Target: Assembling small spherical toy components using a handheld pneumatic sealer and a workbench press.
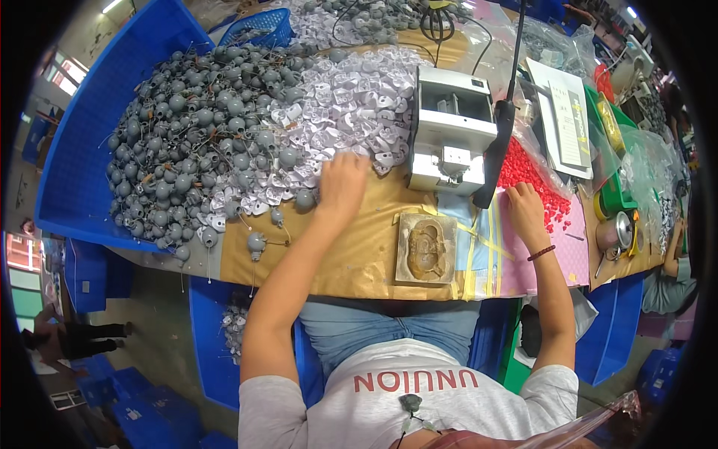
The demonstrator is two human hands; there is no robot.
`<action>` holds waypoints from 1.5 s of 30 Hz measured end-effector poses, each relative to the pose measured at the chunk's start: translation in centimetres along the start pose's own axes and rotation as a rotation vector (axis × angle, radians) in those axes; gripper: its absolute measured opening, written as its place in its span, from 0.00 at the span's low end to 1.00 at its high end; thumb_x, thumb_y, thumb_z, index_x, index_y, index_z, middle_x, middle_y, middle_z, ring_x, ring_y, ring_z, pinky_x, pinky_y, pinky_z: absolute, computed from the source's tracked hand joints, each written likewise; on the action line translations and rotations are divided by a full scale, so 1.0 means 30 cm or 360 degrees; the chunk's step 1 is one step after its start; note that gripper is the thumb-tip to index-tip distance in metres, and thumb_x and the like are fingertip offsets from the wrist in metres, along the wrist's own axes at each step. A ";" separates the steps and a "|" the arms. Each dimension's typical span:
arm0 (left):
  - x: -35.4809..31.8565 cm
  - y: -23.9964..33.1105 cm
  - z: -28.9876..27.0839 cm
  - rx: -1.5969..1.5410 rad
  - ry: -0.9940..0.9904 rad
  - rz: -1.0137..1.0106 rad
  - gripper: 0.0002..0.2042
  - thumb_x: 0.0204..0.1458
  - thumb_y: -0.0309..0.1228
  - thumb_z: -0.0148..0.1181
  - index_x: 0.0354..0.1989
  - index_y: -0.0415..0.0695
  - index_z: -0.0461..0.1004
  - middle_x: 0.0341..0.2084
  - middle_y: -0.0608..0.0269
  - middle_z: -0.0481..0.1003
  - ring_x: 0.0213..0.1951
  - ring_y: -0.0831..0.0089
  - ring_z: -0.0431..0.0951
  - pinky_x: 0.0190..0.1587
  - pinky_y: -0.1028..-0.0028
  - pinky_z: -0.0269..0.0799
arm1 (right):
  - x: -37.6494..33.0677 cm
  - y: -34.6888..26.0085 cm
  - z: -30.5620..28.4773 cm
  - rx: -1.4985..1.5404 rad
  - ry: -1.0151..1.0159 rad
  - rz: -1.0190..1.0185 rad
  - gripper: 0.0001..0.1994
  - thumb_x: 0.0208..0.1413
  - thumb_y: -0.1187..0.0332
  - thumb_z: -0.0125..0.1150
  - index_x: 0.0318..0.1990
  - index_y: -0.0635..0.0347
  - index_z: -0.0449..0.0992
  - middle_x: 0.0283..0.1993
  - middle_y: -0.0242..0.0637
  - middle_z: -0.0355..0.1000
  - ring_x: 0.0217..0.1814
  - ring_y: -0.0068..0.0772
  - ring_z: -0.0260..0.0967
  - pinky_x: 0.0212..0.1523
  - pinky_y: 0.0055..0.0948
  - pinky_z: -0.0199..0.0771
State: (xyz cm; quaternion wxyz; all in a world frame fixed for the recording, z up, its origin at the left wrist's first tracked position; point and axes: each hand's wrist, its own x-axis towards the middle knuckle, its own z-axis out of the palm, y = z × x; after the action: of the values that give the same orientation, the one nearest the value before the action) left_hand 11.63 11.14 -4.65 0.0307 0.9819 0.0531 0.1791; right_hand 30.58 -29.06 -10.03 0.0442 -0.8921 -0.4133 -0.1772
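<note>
Left hand, fingers partly curled, is at the near edge of the white pieces, between 10 and 11 o'clock from the hollowed block; cannot tell if it grips any. Right hand, half-curled, meets the red pieces at 2 o'clock; hold hidden.
</note>
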 end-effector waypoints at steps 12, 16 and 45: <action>-0.524 0.092 -0.092 -0.0630 -0.0012 0.0034 0.14 0.47 0.20 0.66 0.43 0.43 0.81 0.46 0.53 0.75 0.49 0.51 0.75 0.51 0.59 0.75 | 0.016 -0.125 -0.150 0.1156 0.0182 0.0352 0.08 0.51 0.83 0.64 0.37 0.62 0.74 0.35 0.34 0.73 0.31 0.25 0.70 0.31 0.25 0.70; -0.503 0.103 -0.137 -0.0692 -0.0137 -0.0140 0.10 0.47 0.21 0.67 0.39 0.42 0.79 0.45 0.54 0.76 0.48 0.51 0.75 0.50 0.60 0.76 | -0.002 -0.246 -0.200 0.1556 0.0030 0.0379 0.07 0.53 0.82 0.64 0.39 0.62 0.77 0.32 0.30 0.73 0.27 0.17 0.67 0.29 0.20 0.67; -0.324 -0.144 -0.090 -0.0014 0.0114 -0.0745 0.27 0.46 0.26 0.68 0.59 0.48 0.73 0.55 0.54 0.68 0.60 0.52 0.65 0.61 0.56 0.65 | 0.007 -0.603 -0.223 0.0928 0.0083 -0.0549 0.14 0.47 0.72 0.73 0.43 0.54 0.80 0.47 0.35 0.74 0.53 0.43 0.71 0.51 0.42 0.71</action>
State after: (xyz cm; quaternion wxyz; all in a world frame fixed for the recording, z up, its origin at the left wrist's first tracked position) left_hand 1.22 14.42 -5.85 0.0738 0.9358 0.2795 0.2020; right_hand 15.22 -18.58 -4.95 0.2773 -0.7541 -0.5901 -0.0791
